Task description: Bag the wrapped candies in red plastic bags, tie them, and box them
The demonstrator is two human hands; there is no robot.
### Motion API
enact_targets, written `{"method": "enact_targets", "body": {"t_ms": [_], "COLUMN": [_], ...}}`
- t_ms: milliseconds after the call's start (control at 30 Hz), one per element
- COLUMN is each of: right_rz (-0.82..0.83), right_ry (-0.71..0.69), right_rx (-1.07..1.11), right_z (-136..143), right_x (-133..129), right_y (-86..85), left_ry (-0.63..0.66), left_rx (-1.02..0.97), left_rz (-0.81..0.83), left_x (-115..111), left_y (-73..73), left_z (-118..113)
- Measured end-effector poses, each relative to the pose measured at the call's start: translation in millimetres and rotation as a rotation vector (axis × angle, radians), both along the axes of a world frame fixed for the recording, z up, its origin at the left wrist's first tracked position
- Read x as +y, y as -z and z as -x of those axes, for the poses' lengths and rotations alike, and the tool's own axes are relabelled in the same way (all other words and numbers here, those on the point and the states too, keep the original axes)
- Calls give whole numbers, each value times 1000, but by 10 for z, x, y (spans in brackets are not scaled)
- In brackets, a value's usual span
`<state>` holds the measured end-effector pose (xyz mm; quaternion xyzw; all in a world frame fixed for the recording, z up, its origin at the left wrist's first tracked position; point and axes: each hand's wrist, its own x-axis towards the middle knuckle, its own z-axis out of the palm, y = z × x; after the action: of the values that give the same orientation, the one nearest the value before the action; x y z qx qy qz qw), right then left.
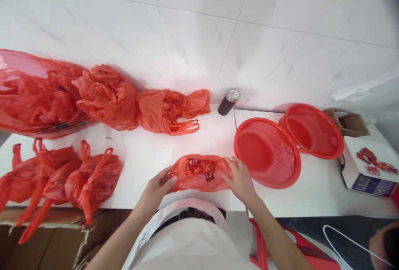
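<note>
A red plastic bag is held with its mouth open over the front edge of the white table. Several small red wrapped packets lie inside it. My left hand grips the bag's left end, thumb on the near side. At the right end, my right hand holds the rim between thumb and fingers. Just right of that hand is a red mesh basket, and a second red basket stands behind it to the right.
Filled red bags line the wall at left, with tied red bags in front. A dark bottle stands near the wall. At right are a white box bearing red packets, a cardboard box and a person's arm.
</note>
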<state>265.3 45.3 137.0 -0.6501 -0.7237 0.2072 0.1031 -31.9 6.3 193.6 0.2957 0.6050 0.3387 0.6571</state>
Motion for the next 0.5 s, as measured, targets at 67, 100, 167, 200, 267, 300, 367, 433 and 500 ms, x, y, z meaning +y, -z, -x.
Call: {"method": "enact_targets", "body": {"t_ms": [67, 100, 167, 200, 267, 300, 367, 433, 500], "right_rz": [189, 297, 472, 509, 452, 370, 209, 137, 113], "right_ry": [19, 37, 87, 115, 190, 229, 274, 270, 245], "right_rx": [-44, -20, 122, 222, 423, 500, 598, 624, 614], "right_z": [-129, -182, -266, -294, -316, -307, -255, -179, -106], "right_x": [-126, -175, -218, -208, -142, -95, -3, 60, 79], "right_y": [18, -17, -193, -331, -663, -831, -1108, -1269, -1332], "left_ry": [81, 123, 178, 186, 187, 181, 129, 15, -64], "left_rx": [56, 111, 225, 258, 275, 278, 320, 367, 356], "left_rz": [-30, -39, -30, -14, -2, -16, -82, -173, -241], "left_x": [-145, -223, -365, -414, -444, -423, -326, -208, -133], "left_y": [57, 100, 188, 217, 213, 176, 39, -136, -291], "left_z": [100, 154, 268, 328, 450, 506, 588, 604, 558]}}
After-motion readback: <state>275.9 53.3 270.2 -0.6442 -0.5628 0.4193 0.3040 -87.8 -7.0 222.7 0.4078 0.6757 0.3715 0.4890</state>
